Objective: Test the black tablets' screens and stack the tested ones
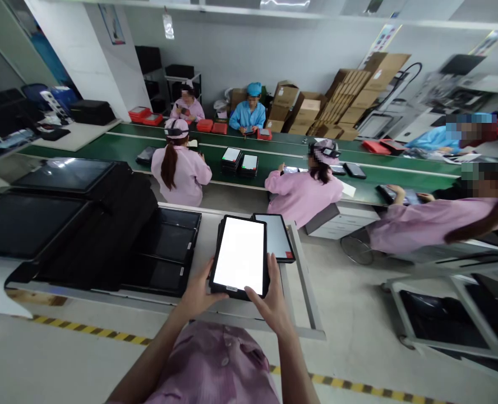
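Note:
A tablet [239, 252] with a blank, brightly lit white screen lies between my hands over the front of a light-coloured cart. Its left edge is gripped by my left hand [199, 289], thumb along the bottom corner. My right hand [272, 294] wraps the right side, its thumb on the lower corner of the screen. Dark edges show under this tablet, so more may be stacked below; how many, I cannot tell. Just behind it to the right is a second tablet [275, 235] with a grey screen and a small red patch.
Black trays [165, 235] holding dark flat items fill the cart's left. Beyond stands a long green workbench [209, 148] with tablet stacks [231, 160] and several seated people. A wheeled rack [442, 320] stands at right; cardboard boxes [308, 112] line the back wall.

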A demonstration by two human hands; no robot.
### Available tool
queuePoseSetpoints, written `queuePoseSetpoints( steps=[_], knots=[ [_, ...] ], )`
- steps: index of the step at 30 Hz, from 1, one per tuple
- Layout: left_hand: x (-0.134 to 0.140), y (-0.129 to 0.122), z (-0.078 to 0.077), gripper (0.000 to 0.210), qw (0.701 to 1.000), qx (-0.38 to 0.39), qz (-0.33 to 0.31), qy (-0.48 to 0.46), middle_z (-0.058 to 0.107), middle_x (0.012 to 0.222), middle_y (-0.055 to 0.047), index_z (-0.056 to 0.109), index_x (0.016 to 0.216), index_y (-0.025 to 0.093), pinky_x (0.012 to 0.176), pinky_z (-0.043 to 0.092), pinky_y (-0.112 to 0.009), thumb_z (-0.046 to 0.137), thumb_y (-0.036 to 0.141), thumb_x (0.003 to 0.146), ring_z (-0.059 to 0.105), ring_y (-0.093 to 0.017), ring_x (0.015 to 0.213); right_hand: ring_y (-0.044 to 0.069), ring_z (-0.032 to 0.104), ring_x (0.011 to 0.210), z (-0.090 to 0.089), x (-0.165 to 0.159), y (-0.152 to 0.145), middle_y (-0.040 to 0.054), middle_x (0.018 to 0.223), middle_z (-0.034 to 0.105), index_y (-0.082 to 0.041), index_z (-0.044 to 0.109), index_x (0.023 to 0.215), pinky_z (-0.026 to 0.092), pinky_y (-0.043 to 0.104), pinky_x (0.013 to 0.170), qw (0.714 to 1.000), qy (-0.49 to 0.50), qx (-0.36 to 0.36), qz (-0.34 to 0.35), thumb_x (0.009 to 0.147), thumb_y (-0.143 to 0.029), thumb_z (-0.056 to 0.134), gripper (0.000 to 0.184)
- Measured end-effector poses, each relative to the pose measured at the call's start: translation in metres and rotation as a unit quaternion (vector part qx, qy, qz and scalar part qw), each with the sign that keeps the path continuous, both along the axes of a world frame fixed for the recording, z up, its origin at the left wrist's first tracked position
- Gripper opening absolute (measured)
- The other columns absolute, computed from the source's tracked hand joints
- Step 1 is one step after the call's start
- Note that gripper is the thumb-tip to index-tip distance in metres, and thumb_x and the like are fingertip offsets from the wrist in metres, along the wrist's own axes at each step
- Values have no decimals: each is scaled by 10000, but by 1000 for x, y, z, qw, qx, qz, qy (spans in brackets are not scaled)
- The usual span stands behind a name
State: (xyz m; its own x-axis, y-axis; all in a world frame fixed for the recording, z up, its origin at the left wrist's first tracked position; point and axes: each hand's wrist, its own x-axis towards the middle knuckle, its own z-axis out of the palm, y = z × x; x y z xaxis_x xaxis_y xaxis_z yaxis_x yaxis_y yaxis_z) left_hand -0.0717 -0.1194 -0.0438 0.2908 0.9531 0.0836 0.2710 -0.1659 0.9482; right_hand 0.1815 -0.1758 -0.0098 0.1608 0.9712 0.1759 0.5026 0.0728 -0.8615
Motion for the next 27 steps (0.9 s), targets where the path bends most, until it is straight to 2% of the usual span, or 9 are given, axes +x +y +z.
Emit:
queuePoseSetpoints(
  steps=[3, 9, 12, 17, 20, 24, 25, 27],
  knots=[
    [1, 2, 6, 1056, 1000, 5, 2, 6, 592, 1642, -150, 544, 1621, 268, 1294, 422, -571, 1011, 348, 678, 546, -400, 1531, 426, 187, 1705, 3, 0, -10, 105, 1866, 116, -362, -33, 1780, 412, 661, 1298, 999, -35, -13, 23, 907, -532, 851, 1254],
    [-1, 0, 7, 1045, 1000, -9, 12, 12, 644, 1591, -153, 516, 1643, 245, 1256, 473, -558, 991, 383, 722, 602, -388, 1479, 411, 302, 1676, 1, -4, -14, 128, 1833, 253, -344, 47, 1784, 415, 624, 1309, 999, -49, 15, 2, 889, -382, 886, 1227],
    [-1, -1, 6, 1038, 999, 1, 23, 23, 635, 1600, -157, 534, 1629, 235, 1275, 450, -543, 1000, 399, 716, 583, -386, 1500, 403, 341, 1662, -3, -4, -14, 136, 1821, 289, -344, 83, 1782, 430, 630, 1297, 999, -47, 21, -3, 888, -365, 891, 1206],
    [-1, -1, 7, 1012, 999, 5, 35, 22, 684, 1543, -151, 600, 1581, 246, 1243, 490, -528, 1019, 435, 680, 650, -396, 1423, 425, 441, 1606, -13, -3, -16, 160, 1765, 402, -342, 149, 1779, 487, 663, 1245, 996, -62, 60, -16, 861, -396, 915, 1197],
    [-1, -1, 11, 1023, 999, -9, 37, 13, 716, 1500, -145, 615, 1573, 244, 1229, 502, -527, 1029, 447, 660, 675, -400, 1386, 422, 460, 1595, -14, -6, -18, 161, 1751, 425, -333, 170, 1778, 510, 661, 1230, 994, -73, 77, -26, 893, -406, 886, 1140],
    [-4, 0, 12, 1053, 999, -33, 35, 3, 655, 1577, -156, 599, 1593, 233, 1233, 495, -521, 1027, 452, 655, 623, -411, 1449, 411, 376, 1644, -6, -11, -25, 139, 1777, 382, -332, 191, 1774, 467, 693, 1264, 985, -107, 132, -20, 947, -381, 833, 1048],
    [-6, 1, 11, 1063, 999, -39, 32, -3, 622, 1613, -158, 594, 1598, 232, 1242, 485, -521, 1026, 459, 653, 592, -414, 1482, 402, 377, 1646, -3, -12, -27, 125, 1751, 434, -341, 234, 1764, 455, 701, 1274, 981, -122, 153, -8, 969, -351, 806, 979],
    [-9, 4, 7, 1052, 998, -53, 15, -30, 557, 1672, -159, 589, 1604, 227, 1239, 485, -520, 1006, 497, 676, 537, -418, 1532, 378, 471, 1596, 3, -11, -32, 92, 1602, 625, -372, 348, 1724, 467, 701, 1267, 966, -159, 203, 35, 1006, -260, 735, 823]
  ],
)
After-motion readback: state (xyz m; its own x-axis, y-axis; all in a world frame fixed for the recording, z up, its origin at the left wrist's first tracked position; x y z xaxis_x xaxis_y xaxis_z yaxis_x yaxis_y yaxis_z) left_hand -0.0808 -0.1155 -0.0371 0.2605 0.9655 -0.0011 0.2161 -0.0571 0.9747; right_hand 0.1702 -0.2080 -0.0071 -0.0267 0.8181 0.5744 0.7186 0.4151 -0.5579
